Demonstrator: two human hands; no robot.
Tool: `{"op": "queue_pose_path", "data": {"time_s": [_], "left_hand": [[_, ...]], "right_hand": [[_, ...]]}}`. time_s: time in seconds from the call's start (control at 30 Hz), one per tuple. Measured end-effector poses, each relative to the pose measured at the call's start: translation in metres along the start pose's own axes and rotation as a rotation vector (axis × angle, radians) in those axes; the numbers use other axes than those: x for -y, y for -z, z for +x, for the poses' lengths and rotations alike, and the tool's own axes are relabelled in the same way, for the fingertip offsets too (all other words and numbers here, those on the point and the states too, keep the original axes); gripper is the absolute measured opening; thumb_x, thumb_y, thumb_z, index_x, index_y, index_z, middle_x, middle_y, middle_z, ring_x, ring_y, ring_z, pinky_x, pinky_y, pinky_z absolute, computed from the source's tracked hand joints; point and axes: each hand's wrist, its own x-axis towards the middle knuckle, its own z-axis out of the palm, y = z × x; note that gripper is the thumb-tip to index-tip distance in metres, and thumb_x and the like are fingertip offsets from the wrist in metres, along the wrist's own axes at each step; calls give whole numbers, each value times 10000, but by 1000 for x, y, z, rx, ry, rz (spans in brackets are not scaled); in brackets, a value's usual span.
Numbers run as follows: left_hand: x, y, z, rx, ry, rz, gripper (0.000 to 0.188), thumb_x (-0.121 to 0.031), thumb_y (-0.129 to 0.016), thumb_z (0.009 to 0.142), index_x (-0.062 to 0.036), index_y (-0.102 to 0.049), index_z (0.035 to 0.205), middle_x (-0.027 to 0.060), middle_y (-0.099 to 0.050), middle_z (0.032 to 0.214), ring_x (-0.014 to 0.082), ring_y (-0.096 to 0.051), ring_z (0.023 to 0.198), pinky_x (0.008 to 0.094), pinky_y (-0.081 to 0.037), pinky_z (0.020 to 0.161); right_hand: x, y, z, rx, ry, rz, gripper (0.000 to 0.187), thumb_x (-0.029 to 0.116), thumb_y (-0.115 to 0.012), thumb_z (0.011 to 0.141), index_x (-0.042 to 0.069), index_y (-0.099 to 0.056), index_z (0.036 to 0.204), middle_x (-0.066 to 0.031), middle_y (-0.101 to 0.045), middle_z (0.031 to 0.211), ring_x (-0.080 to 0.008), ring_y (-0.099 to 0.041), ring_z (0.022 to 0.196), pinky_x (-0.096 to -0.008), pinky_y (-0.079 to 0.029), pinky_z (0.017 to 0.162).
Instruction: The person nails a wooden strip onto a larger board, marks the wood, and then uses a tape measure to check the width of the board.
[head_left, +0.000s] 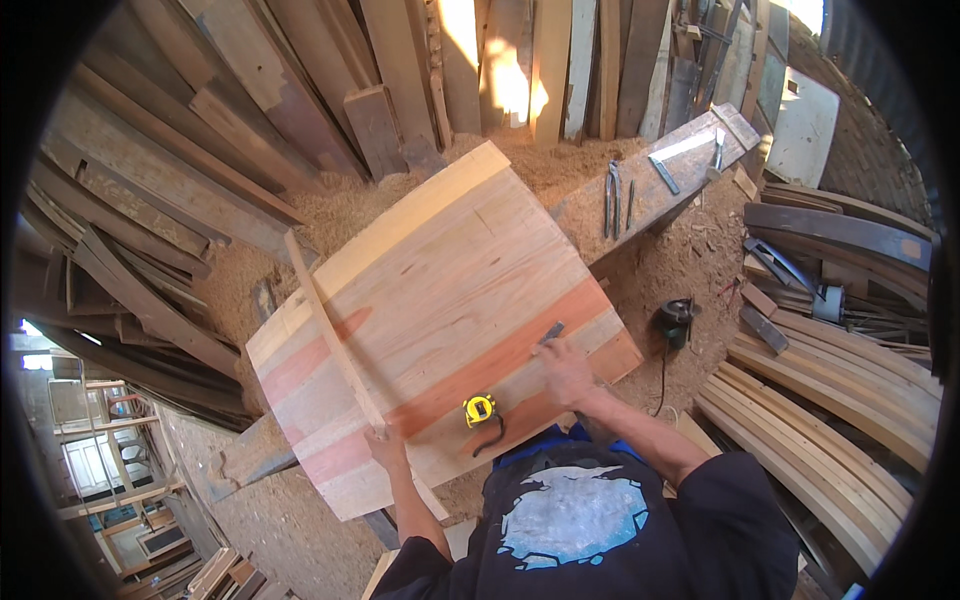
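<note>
A wide panel of joined pale and reddish boards (450,270) lies in front of me. Across its left part runs a long thin wooden strip (335,345), its near end passing the panel's edge. My left hand (385,447) is closed around that strip near the panel's near edge. Over the right part of the panel, my right hand (565,372) is closed on a small dark grey flat piece (553,331) that juts out past the fingers; its kind is unclear. Between my hands sits a yellow tape measure (480,408) with a black strap.
Pincers (612,200), a thin dark tool (630,205), a grey flat-bladed tool (664,175) and a hammer (717,155) lie on a narrow bench (690,150). A black corded power tool (676,318) rests on sawdust. Plank stacks (810,420) stand right; boards (400,70) lean behind.
</note>
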Motion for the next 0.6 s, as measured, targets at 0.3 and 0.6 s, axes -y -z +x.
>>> {"op": "queue_pose_path", "data": {"time_s": [0.3, 0.6], "left_hand": [[8, 19, -26, 13, 129, 398, 540, -291, -740, 852, -26, -549, 1282, 315, -614, 1151, 471, -591, 1075, 531, -468, 981], [-52, 5, -26, -54, 128, 513, 696, -296, -764, 828, -7, -457, 1382, 336, -414, 1463, 491, -422, 1332, 601, -340, 1111]], "right_hand": [[111, -43, 1, 362, 217, -1, 826, 259, -803, 760, 242, -448, 1505, -164, -477, 1353, -386, -515, 1224, -477, -474, 989], [97, -56, 12, 438, 223, -58, 872, 220, -797, 771, 251, -396, 1545, -143, -471, 1384, -372, -529, 1188, -473, -487, 967]]}}
